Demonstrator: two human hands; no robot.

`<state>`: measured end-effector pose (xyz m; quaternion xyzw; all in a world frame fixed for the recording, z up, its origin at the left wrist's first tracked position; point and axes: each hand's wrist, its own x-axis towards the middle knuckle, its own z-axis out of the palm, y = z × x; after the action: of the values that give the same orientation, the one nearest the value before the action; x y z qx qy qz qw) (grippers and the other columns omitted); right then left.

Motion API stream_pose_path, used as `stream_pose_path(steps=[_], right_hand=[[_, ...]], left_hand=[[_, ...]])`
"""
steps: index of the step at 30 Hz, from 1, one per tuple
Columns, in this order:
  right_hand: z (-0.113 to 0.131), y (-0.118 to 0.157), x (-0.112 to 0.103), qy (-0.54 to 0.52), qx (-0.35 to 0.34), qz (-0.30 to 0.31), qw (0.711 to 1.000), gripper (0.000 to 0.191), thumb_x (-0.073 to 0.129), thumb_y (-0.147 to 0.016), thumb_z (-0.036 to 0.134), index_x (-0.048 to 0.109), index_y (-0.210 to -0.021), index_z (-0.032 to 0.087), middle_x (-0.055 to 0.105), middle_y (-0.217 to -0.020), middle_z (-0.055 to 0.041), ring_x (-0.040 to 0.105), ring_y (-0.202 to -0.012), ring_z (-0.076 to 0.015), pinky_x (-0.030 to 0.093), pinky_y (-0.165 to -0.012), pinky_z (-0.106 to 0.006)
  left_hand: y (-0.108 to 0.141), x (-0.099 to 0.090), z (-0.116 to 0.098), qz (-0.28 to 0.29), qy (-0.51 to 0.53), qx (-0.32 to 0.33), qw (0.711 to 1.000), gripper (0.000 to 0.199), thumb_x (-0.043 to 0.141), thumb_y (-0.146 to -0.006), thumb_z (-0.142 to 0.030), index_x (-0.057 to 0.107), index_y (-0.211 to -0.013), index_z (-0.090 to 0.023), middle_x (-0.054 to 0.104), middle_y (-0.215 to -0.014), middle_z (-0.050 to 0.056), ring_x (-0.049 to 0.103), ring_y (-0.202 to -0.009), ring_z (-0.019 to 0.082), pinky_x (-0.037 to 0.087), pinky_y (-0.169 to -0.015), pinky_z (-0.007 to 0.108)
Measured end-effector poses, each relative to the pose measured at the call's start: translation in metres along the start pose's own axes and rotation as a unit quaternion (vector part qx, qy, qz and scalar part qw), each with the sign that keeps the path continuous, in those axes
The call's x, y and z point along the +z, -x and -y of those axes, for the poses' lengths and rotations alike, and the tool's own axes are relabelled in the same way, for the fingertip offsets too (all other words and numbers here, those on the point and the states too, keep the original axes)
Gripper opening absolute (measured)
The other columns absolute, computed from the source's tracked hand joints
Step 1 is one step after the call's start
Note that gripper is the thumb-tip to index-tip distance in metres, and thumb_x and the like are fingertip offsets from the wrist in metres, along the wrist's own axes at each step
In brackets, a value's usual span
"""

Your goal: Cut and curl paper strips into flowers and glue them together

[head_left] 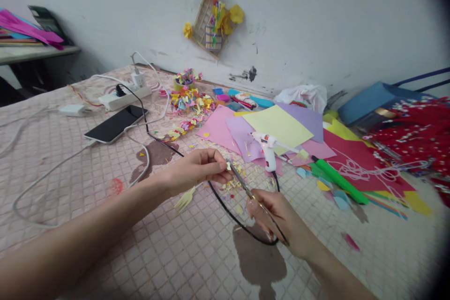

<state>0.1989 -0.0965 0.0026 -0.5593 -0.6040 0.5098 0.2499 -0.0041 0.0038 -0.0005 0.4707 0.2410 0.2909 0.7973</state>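
My right hand (270, 213) is closed around the handles of a pair of metal scissors (242, 182), whose blades point up and left. The blade tips meet a small pale yellow paper piece (228, 166), which my left hand (204, 167) pinches between thumb and fingers. Small yellow paper scraps (239, 176) lie on the table beneath the blades. Just behind my hands a white glue gun (269, 152) stands by sheets of coloured paper (281, 126). Its black cable (225, 208) loops under my hands.
A phone (116, 124) and a white power strip (124, 97) with cables lie at the left. Cut paper pieces (191, 103) are heaped at the back. To the right are a green tube (339, 180), white string (355, 168) and a red beaded bundle (415, 136).
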Motion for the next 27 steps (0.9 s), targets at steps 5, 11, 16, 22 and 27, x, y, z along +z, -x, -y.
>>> stream_pose_path(steps=[5, 11, 16, 22, 27], right_hand=[[-0.002, -0.001, 0.001, -0.009, 0.013, 0.001, 1.000, 0.049, 0.045, -0.081, 0.064, 0.045, -0.065, 0.018, 0.034, -0.045, 0.0077, 0.030, -0.039, -0.0061, 0.020, -0.038, -0.020], [0.002, -0.001, -0.002, -0.025, 0.010, 0.032, 0.999, 0.051, 0.042, -0.080, 0.067, 0.043, -0.065, 0.018, 0.034, -0.044, 0.0081, 0.028, -0.037, -0.0057, 0.020, -0.037, -0.020], [0.011, 0.002, -0.012, -0.018, -0.027, 0.088, 0.996, 0.049, 0.040, -0.083, 0.064, 0.045, -0.067, 0.018, 0.035, -0.046, 0.0069, 0.031, -0.040, -0.0067, 0.024, -0.039, -0.020], [0.006, 0.002, -0.020, -0.009, -0.046, 0.112, 0.993, 0.048, 0.039, -0.085, 0.062, 0.046, -0.068, 0.017, 0.037, -0.048, 0.0064, 0.031, -0.041, -0.0063, 0.023, -0.039, -0.020], [0.004, 0.003, -0.024, 0.004, -0.039, 0.118, 0.992, 0.050, 0.039, -0.084, 0.064, 0.045, -0.065, 0.018, 0.035, -0.048, 0.0065, 0.029, -0.041, -0.0063, 0.020, -0.039, -0.021]], left_hand=[[0.000, 0.000, -0.002, 0.005, -0.007, -0.006, 1.000, 0.023, 0.073, -0.072, -0.028, 0.056, -0.075, -0.012, 0.071, -0.074, 0.004, 0.066, -0.070, 0.010, 0.050, -0.069, 0.022], [0.002, -0.003, -0.007, 0.026, -0.022, -0.021, 0.999, 0.017, 0.070, -0.075, -0.021, 0.056, -0.075, -0.012, 0.072, -0.075, 0.006, 0.068, -0.071, 0.011, 0.051, -0.069, 0.022], [0.003, -0.005, -0.011, 0.060, -0.024, -0.045, 0.997, 0.014, 0.069, -0.076, -0.020, 0.058, -0.075, -0.011, 0.073, -0.079, 0.007, 0.069, -0.075, 0.012, 0.051, -0.070, 0.021], [0.004, -0.008, -0.012, 0.079, -0.020, -0.067, 0.994, 0.015, 0.071, -0.073, -0.020, 0.059, -0.073, -0.011, 0.073, -0.080, 0.007, 0.069, -0.078, 0.013, 0.051, -0.071, 0.021], [0.004, -0.009, -0.012, 0.088, -0.018, -0.084, 0.992, 0.014, 0.071, -0.073, -0.018, 0.060, -0.071, -0.012, 0.073, -0.081, 0.007, 0.069, -0.079, 0.013, 0.052, -0.072, 0.021]])
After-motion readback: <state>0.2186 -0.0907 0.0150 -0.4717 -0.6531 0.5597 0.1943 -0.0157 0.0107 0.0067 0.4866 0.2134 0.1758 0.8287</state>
